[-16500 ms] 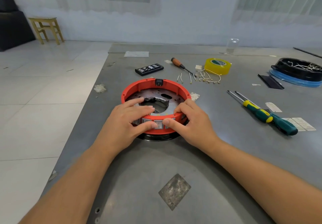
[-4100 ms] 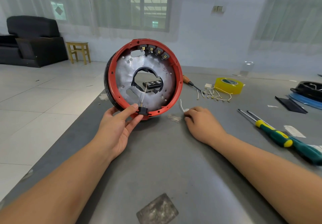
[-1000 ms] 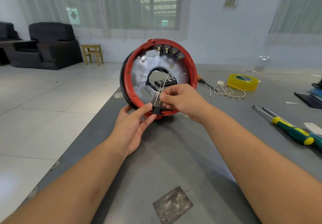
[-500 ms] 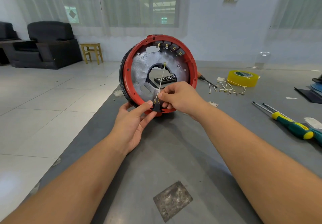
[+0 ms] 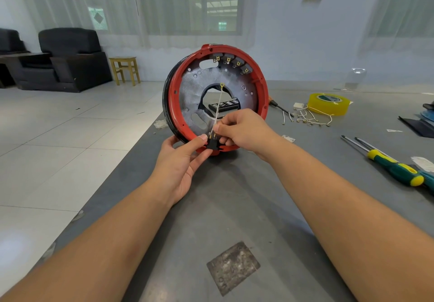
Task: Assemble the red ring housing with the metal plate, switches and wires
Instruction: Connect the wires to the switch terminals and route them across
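Since a moment ago your right hand (image 5: 242,130) has drawn the white wire (image 5: 218,109) straighter, fingers pinching it at the black connector (image 5: 212,144) your left hand (image 5: 180,158) grips on the upright red ring housing (image 5: 256,76); tug harder and the terminal may slip off.

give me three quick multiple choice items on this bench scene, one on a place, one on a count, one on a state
1. Where does the yellow tape roll lie?
A. on the floor
B. on the grey table, right of the red ring housing
C. on the wooden stool

2. How many switches sit along the housing's top inner rim?
A. two
B. four
C. six

3. How is the housing posed?
A. flat
B. on edge
C. hanging

Answers: 1 B, it lies right of the ring. 2 B, four in a row. 3 B, the left hand steadies it upright while the right hand pinches a thin white wire.
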`<action>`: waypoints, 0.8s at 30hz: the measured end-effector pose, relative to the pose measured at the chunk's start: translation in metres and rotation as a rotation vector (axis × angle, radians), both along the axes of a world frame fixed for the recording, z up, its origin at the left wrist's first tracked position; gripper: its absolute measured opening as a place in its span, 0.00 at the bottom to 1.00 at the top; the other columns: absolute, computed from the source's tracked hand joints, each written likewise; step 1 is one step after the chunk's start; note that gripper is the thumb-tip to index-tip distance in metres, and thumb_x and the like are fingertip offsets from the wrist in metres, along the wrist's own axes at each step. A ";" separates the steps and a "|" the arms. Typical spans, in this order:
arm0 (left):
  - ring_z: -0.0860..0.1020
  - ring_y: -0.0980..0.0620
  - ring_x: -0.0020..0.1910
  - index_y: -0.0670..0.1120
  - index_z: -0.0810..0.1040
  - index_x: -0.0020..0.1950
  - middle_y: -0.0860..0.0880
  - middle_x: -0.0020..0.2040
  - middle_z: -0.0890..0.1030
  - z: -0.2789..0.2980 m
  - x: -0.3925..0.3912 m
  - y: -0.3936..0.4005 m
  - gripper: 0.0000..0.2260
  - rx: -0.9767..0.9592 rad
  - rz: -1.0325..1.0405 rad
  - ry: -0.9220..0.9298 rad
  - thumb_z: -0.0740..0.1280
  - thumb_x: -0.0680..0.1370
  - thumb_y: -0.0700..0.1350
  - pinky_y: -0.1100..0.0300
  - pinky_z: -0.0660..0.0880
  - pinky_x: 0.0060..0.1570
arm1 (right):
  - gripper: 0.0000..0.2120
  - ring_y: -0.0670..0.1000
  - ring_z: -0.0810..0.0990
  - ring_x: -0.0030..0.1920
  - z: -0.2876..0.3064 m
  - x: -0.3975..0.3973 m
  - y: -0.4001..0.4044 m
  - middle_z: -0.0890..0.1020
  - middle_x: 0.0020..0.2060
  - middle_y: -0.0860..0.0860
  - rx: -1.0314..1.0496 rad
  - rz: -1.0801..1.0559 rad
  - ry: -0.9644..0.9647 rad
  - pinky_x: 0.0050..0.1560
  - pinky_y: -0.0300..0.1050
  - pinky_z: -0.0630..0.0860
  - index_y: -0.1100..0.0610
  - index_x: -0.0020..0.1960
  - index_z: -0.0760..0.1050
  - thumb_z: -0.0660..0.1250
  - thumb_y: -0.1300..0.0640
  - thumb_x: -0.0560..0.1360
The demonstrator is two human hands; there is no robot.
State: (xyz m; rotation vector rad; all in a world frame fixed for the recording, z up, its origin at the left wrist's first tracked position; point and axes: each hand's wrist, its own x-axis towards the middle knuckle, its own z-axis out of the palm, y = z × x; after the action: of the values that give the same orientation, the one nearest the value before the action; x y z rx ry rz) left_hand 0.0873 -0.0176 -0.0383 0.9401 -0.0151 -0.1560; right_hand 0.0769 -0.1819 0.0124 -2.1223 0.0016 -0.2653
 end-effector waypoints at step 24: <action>0.85 0.42 0.61 0.38 0.73 0.73 0.39 0.65 0.84 -0.002 0.002 0.001 0.27 0.002 -0.010 0.001 0.76 0.75 0.34 0.57 0.85 0.47 | 0.08 0.44 0.81 0.31 -0.001 -0.003 0.002 0.84 0.32 0.52 -0.132 -0.020 -0.063 0.41 0.40 0.83 0.59 0.44 0.83 0.73 0.55 0.77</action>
State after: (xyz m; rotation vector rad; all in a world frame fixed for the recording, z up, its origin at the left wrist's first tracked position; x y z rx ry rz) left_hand 0.0890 -0.0163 -0.0401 0.9417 -0.0191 -0.1659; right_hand 0.0737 -0.1796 0.0115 -2.2449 -0.0329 -0.3527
